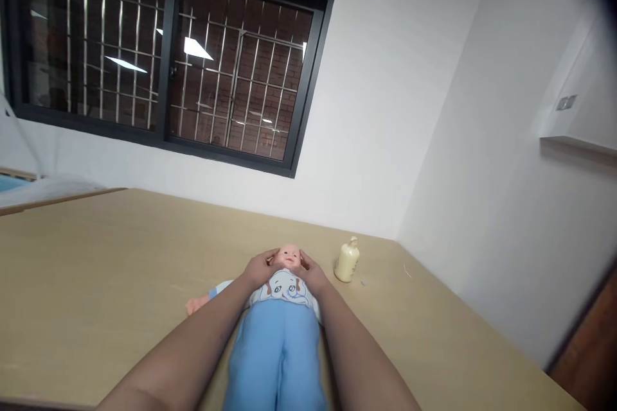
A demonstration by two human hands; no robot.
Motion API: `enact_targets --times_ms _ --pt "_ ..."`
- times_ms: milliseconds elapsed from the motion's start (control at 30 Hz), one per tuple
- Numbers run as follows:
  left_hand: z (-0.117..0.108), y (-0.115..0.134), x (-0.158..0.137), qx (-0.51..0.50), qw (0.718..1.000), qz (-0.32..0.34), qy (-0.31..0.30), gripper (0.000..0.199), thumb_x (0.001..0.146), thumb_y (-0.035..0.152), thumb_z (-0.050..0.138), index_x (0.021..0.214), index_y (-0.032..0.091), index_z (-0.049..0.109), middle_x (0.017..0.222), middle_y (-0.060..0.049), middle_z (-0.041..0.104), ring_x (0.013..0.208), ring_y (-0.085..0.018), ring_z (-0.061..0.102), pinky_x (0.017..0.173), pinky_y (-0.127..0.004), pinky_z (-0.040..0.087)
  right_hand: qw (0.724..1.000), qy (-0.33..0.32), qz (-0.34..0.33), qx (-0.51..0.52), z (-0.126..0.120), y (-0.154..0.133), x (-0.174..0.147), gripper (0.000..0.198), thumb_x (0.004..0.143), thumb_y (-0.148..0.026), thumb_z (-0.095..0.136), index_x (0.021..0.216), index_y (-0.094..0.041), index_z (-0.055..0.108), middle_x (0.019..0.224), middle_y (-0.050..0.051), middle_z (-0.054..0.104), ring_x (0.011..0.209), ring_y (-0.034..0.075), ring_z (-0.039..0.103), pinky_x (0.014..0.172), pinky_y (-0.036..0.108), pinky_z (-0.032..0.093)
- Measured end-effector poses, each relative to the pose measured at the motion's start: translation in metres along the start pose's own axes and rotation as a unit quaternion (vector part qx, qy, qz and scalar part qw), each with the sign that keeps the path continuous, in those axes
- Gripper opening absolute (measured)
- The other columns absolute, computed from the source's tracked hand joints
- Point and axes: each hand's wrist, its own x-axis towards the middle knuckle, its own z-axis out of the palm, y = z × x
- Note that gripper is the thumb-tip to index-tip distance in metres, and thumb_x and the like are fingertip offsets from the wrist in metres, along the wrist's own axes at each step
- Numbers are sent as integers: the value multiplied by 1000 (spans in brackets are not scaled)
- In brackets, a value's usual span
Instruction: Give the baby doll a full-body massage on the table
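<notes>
Cupping the doll's head at lower centre, left hand and right hand sit either side, whether gripping I can't tell; light, matched pressure should serve best!

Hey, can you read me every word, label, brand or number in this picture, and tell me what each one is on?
No text is readable here.
Pump bottle: small dark marks, possibly lettering, too small and blurred to read.
Baby doll's shirt: a printed cartoon face, no readable words.
Small grey plate at right: no legible marking.
</notes>
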Motion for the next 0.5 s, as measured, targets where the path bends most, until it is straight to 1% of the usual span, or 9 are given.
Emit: enact_targets --times_ms 133,233,333,400,500 --pt "0 11 -11 -4 1000 -2 6 76 64 48 80 131 15 65 129 -13 69 125 -36 60 103 -40 48 1000 -4 -4 11 2 -1 -5 106 57 -54 90 148 -21 47 149 11 52 140 31 47 115 47 39" --pt "0 19 -17 -9 1000 -5 8 77 61 48 83 129 15 67 127 -14 70 124 -36 60 103 -41 48 1000 -17 1 22 5 -2 -9 105 55 -53 91 146 -21 49 141 12 60 133 33 55 113 49 43" --pt "0 23 -23 -13 1000 -10 8 79 60 47 86 129 14 66 127 -15 69 123 -37 60 102 -41 48 999 -37 9 35 6 -2 -12 98 57 -52 91 142 -22 55 130 10 68 123 34 62 108 51 47" --pt "-1 25 -26 -18 1000 -13 5 80 60 47 86 130 13 66 127 -15 69 122 -37 60 102 -41 48 998 -43 12 43 5 -1 -13 96 59 -52 89 143 -22 54 129 10 68 119 33 64 107 51 48" --pt "-2 26 -31 -26 1000 -14 -1 78 63 49 84 131 14 65 127 -14 70 122 -36 60 102 -41 47 998 -34 13 49 2 3 -15 95 64 -54 86 145 -19 51 135 12 65 121 31 64 108 50 47"
